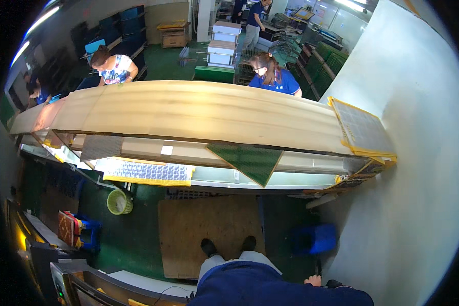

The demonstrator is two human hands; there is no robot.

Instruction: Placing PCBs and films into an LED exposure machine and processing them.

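My right hand (313,280) is low at the right, beside the white wall, with a dark band at the wrist behind it. Its fingers look curled, and a thin dark thing (319,266) rises from them, too small to make out. A blue stool (315,239) stands on the floor just beyond this hand. My left hand is out of the picture. In front of me runs a long workbench under a tan cover (199,109). On its lit lower shelf lies a yellow-edged panel (148,172) with a grid of pale cells.
A brown board (209,219) lies under my feet. A green mesh piece (252,162) hangs from the bench. To the left are a yellow-green basket (119,202), a blue stool (90,234) and a machine (66,280). Several people work beyond the bench. A white wall (418,153) closes the right side.
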